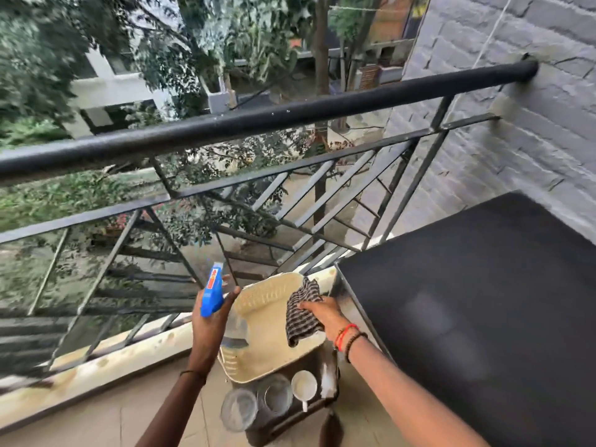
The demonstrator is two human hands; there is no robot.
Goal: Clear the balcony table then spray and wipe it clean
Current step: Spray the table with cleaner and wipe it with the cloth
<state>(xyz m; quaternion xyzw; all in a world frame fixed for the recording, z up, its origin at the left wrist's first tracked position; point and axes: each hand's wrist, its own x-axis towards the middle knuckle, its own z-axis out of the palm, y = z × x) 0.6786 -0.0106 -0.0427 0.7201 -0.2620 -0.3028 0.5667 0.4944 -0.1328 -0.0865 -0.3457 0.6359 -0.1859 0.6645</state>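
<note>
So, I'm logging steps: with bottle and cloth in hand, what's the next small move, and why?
Probably swing the spray bottle over the black table and spray: its top looks bare, and the right hand grips the striped cloth.

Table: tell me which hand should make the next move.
Left, probably. The left hand grips the spray bottle, and the table shows a bare top, ready for spraying. The right hand holds only the cloth, for wiping afterwards.

On the balcony
Left of the black rectangular table, a dark low stand on tan floor tiles carries a cream plastic basket, two clear jars and a white cup.
</note>
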